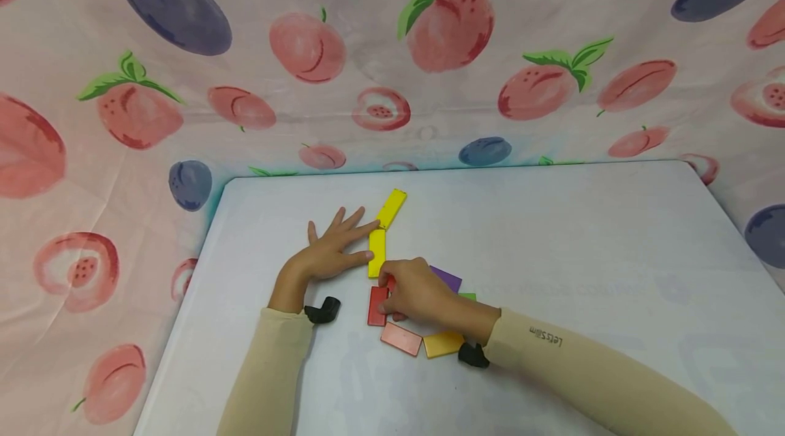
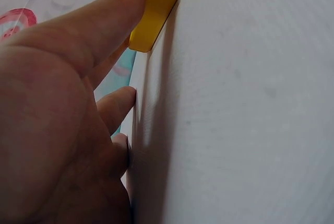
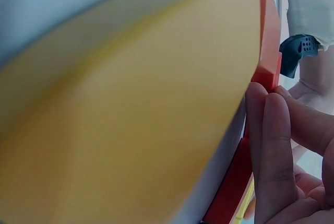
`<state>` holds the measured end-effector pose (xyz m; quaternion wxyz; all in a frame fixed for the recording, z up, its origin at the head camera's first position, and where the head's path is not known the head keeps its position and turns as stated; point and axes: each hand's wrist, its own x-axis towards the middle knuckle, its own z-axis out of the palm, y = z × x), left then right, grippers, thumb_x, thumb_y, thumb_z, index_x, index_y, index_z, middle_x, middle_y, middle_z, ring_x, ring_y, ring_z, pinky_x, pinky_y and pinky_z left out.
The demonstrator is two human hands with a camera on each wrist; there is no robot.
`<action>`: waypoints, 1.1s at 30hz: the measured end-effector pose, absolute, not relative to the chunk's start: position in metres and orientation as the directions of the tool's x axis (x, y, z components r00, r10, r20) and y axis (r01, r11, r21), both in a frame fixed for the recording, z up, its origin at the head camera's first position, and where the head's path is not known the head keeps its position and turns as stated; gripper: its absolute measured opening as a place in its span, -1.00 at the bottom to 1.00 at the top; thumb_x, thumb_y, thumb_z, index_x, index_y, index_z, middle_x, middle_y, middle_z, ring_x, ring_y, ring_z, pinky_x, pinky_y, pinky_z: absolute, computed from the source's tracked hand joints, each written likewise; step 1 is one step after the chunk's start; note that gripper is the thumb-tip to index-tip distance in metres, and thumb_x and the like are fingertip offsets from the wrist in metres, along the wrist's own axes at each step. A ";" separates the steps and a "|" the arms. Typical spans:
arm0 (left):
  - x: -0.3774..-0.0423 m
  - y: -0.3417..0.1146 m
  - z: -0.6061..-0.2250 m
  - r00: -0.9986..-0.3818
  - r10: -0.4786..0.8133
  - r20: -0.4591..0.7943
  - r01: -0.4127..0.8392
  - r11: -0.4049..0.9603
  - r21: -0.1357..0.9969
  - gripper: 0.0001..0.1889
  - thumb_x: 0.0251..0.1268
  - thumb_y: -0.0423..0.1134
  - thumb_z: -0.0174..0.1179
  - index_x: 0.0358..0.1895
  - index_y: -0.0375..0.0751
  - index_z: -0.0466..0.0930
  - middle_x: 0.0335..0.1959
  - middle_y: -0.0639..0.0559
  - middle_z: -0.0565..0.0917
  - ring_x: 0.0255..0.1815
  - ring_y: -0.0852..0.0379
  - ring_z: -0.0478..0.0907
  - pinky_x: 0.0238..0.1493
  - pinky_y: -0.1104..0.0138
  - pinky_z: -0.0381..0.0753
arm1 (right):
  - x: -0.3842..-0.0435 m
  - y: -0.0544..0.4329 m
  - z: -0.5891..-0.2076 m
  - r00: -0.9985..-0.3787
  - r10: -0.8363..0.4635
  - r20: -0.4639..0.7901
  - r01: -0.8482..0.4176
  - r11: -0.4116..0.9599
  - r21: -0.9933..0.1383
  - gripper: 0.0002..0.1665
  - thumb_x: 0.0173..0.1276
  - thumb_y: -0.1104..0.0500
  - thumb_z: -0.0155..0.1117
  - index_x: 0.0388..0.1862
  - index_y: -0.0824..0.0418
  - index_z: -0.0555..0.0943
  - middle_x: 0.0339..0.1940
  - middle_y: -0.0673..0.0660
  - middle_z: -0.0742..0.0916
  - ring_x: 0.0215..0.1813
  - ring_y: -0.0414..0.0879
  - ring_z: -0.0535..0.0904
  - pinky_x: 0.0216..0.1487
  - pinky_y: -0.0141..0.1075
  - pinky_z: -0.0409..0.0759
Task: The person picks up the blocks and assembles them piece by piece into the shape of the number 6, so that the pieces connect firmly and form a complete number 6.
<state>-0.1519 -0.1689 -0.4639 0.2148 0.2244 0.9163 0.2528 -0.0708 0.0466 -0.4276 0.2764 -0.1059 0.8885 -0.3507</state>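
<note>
Two yellow blocks point(image 1: 377, 253) lie end to end on the white tabletop. My left hand point(image 1: 334, 252) is spread beside them, index fingertip at their joint and thumb against the nearer block's side. In the left wrist view, the thumb tip meets the end of a yellow block point(image 2: 156, 10). With bent fingers, my right hand point(image 1: 417, 293) pinches at a red block point(image 1: 377, 306) just below the yellow ones. A second red block point(image 3: 229, 185) shows beside the fingers in the right wrist view, and the hand partly covers it from above.
Around the right hand, a pink block point(image 1: 401, 339), an orange-yellow block point(image 1: 443, 345), a green block point(image 1: 468, 297) and a purple block point(image 1: 445, 278) form a ring with the red ones. A fruit-patterned cloth point(image 1: 380, 34) hangs behind the white table point(image 1: 582, 238).
</note>
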 end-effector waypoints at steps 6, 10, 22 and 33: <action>-0.152 -0.169 -0.464 -0.811 0.513 -0.280 0.296 0.774 0.559 -0.29 0.41 0.27 0.15 0.58 0.44 0.17 0.73 0.12 -0.11 0.73 -0.11 -0.46 0.37 -0.45 -0.72 | -0.072 0.047 -0.427 -0.824 -0.375 -0.425 0.011 0.739 -0.673 -0.64 0.19 0.11 0.60 -0.08 0.09 0.65 -0.61 0.05 0.71 -0.60 -0.10 0.69 -0.49 -0.43 0.52; -0.152 -0.169 -0.464 -0.811 0.511 -0.284 0.295 0.778 0.555 -0.29 0.41 0.27 0.15 0.58 0.45 0.16 0.73 0.15 -0.12 0.73 -0.09 -0.46 0.38 -0.44 -0.73 | -0.073 0.048 -0.426 -0.824 -0.377 -0.424 0.017 0.731 -0.682 -0.64 0.18 0.11 0.61 -0.09 0.09 0.66 -0.61 0.03 0.71 -0.59 -0.11 0.70 -0.50 -0.42 0.51; -0.152 -0.167 -0.465 -0.809 0.513 -0.288 0.298 0.779 0.552 -0.28 0.40 0.29 0.14 0.59 0.45 0.15 0.72 0.17 -0.13 0.73 -0.08 -0.46 0.39 -0.44 -0.72 | -0.075 0.087 -0.417 -0.874 -0.397 -0.280 -0.079 0.684 -0.725 -0.65 0.22 0.07 0.58 -0.08 0.10 0.65 -0.63 -0.05 0.72 -0.56 -0.16 0.64 -0.46 -0.34 0.54; -0.152 -0.170 -0.460 -0.800 0.533 -0.278 0.290 0.747 0.598 -0.26 0.42 0.28 0.12 0.60 0.48 0.07 0.72 0.17 -0.13 0.73 -0.09 -0.47 0.38 -0.42 -0.76 | -0.077 0.154 -0.407 -0.927 -0.374 -0.041 -0.259 0.714 -0.650 -0.63 0.29 0.09 0.52 0.03 0.15 0.68 -0.24 -0.04 0.82 -0.20 -0.19 0.73 -0.17 -0.31 0.75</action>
